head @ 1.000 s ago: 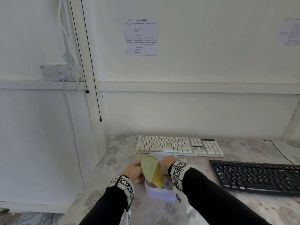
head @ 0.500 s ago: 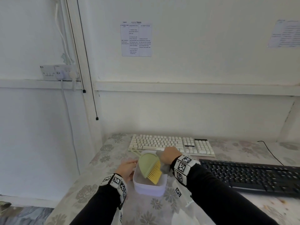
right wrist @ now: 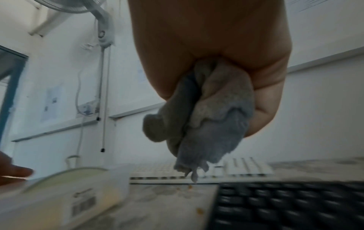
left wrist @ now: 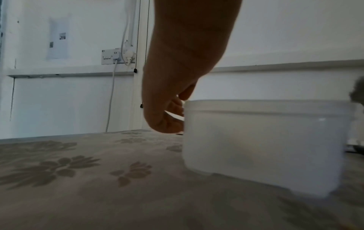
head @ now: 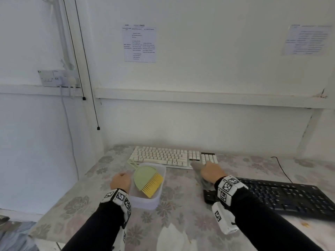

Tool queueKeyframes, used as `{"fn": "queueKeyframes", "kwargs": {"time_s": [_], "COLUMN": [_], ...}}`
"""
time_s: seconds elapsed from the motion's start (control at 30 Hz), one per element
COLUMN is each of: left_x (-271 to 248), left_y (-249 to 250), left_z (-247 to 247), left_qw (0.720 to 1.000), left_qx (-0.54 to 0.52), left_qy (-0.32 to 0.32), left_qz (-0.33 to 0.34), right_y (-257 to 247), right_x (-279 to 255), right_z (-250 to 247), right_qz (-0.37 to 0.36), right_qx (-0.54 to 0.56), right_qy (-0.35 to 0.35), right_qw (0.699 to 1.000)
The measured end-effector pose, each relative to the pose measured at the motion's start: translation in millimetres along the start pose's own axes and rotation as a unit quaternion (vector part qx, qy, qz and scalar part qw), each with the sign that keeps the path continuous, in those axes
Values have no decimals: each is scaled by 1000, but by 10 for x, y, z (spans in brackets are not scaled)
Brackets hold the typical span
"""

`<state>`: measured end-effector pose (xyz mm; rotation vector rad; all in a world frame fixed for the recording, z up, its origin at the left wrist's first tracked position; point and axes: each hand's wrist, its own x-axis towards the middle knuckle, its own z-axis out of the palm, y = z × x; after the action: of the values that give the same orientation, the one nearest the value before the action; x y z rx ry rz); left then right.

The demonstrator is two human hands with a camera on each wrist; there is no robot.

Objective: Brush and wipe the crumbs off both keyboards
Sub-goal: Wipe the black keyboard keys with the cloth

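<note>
Grey cloth (right wrist: 206,118) bunched in the right hand (head: 213,173), fingers curled tight round it, between the white keyboard (head: 172,157) and black keyboard (head: 282,196), both lying left to right. Left hand (head: 120,181), fingers curled, touches the plastic tub (head: 145,202); green brush (head: 145,179) inside, yellow bristles toward the person. Barcode label on the tub, unreadable.

The white printed sheet (head: 140,44) taped to the far wall carries a bold heading ending in "TRACE"; its table text beneath is too small to read. A second white paper sheet (head: 308,40) on the wall at far right is blurred. The barcode sticker (right wrist: 83,204) on the translucent plastic tub (right wrist: 59,200) is illegible.
</note>
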<state>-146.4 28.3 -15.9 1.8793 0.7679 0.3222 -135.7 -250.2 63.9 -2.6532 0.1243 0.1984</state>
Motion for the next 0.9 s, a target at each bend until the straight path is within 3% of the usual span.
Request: {"fn": "queueKeyframes", "kwargs": {"time_s": [0.13, 0.2, 0.3, 0.4, 0.5, 0.6, 0.7, 0.9], "left_x": [-288, -494, -758, -988, -1173, -1234, -1213, -1034], "left_y": [233, 370, 555, 683, 747, 726, 662, 749], "left_z": [91, 240, 597, 1000, 1379, 1718, 1958, 2198], "left_qw": [992, 986, 961, 957, 970, 955, 942, 930], "left_qx": [-46, -4, 11, 13, 2, 83, 138, 195], "left_qy": [117, 155, 174, 55, -135, -252, -293, -303], "left_qz": [-8, 57, 215, 285, 201, 133, 83, 71], "right_y": [516, 722, 1020, 1314, 1485, 1557, 1555, 1545], "right_x": [-47, -127, -141, 0, 75, 118, 129, 272], "right_z": [-189, -287, -349, -298, -250, -186, -153, -101], "right_qz": [31, 34, 54, 27, -18, -29, -1, -4], "right_qx": [28, 35, 23, 13, -26, -70, -92, -121], "right_qy": [-3, -7, 0, 19, 1, -13, -17, -54], "right_qw": [999, 999, 998, 999, 1000, 997, 996, 991]}}
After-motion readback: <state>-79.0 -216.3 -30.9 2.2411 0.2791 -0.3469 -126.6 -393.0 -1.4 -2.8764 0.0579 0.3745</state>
